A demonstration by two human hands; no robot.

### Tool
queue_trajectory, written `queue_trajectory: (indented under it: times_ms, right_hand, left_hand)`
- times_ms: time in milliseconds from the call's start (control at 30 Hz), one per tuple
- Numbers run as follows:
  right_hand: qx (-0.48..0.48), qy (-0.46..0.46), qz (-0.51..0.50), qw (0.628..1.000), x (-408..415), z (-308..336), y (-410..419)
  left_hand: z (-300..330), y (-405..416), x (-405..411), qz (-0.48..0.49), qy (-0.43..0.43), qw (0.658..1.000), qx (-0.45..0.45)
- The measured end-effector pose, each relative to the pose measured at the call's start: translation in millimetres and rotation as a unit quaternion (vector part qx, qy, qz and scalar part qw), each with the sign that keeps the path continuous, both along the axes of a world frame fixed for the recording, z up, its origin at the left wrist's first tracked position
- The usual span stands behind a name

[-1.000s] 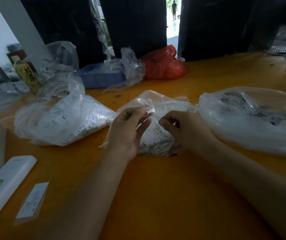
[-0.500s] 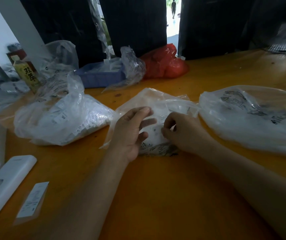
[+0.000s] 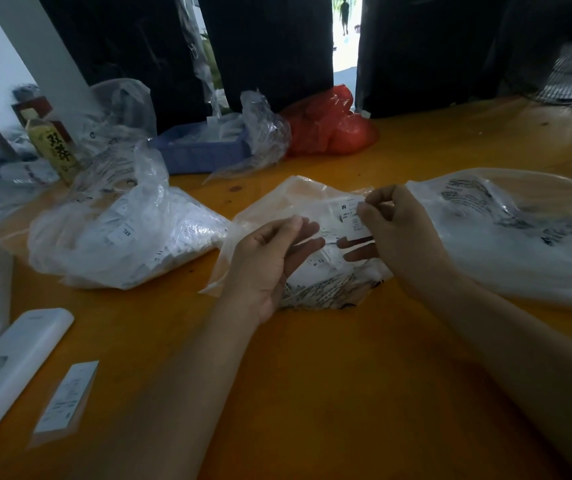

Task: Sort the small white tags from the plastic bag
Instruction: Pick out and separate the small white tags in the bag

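Note:
A clear plastic bag (image 3: pixel 277 206) with small white tags inside lies at the middle of the orange table (image 3: pixel 312 375). My right hand (image 3: pixel 402 233) pinches a small white tag marked M (image 3: pixel 350 216) between thumb and forefinger, lifted just above the bag. My left hand (image 3: pixel 270 261) rests on the bag's left part with its fingers loosely curled over the plastic film; whether it grips the film is unclear. More white tags (image 3: pixel 315 268) show under the film between my hands.
A larger bag full of white tags (image 3: pixel 121 237) lies to the left, a big printed clear bag (image 3: pixel 513 230) to the right. Behind are a blue tray (image 3: pixel 201 150), a red bag (image 3: pixel 329 126) and a bottle (image 3: pixel 56 147). A white device (image 3: pixel 11 368) and a loose label (image 3: pixel 68 396) lie front left.
My right hand has risen from the bag's middle and moved up and right with a white tag pinched in it. My left hand has stayed on the bag, its fingers spread wider.

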State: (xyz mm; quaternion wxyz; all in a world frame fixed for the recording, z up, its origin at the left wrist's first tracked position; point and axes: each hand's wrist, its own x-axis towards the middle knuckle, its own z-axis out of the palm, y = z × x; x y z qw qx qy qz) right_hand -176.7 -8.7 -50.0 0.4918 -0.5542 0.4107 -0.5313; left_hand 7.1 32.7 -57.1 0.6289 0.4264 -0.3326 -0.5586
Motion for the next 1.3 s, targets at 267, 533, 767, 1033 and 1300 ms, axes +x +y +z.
queue_trajectory:
  times_ms: [267,533,767,1033,1300]
  right_hand:
    - [-0.055,0.031,-0.005,0.998,-5.3,-2.1,-1.4]
    - [-0.205,0.203,-0.055,0.956,-6.3,9.4,10.5]
    - [-0.225,0.285,-0.065,0.930,-3.0,8.1,12.6]
    - [-0.275,0.363,-0.057,0.889,-3.7,4.5,8.0]
    - [-0.266,0.375,-0.019,0.888,-0.3,3.0,9.9]
  left_hand:
    - [-2.1,1.2,-1.1,-0.035,-0.040,0.998,-0.021]
    - [-9.4,2.0,-1.1,-0.037,-0.130,0.989,-0.063]
    - [-9.5,2.8,-1.9,-0.034,-0.158,0.984,-0.071]
    - [-11.0,1.3,-0.9,-0.024,-0.193,0.979,-0.069]
    - [-7.4,6.1,-2.4,-0.018,-0.308,0.945,-0.106]
